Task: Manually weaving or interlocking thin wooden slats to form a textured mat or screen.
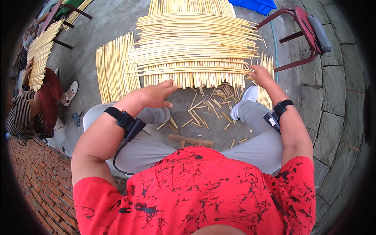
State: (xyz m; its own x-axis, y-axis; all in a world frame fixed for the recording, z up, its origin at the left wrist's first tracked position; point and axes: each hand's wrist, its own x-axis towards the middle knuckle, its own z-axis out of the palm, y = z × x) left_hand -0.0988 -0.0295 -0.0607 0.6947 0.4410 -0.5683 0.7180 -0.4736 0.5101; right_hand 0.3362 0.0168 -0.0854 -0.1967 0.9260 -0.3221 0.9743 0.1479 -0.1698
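A broad layer of pale yellow straight stalks [196, 37] lies crosswise over lengthwise stalks [203, 80] in front of me. My left hand [156, 95] is just below the layer's near left edge, its fingers stretched out and the thumb apart. It holds nothing that I can see. At the near right end, the fingers of my right hand [261, 76] are bent together on the tip of a stalk [231, 71]. Those fingertips are small in view and partly cover the stalk's end.
Short cut-off pieces [203, 113] litter the concrete between my shoes. A small wooden stool [191, 141] is near my lap. More stalks [115, 68] lie at left. A dark red chair [303, 31] stands right, a blue bin [256, 4] behind. Another person [29, 109] sits left, near scissors [77, 118].
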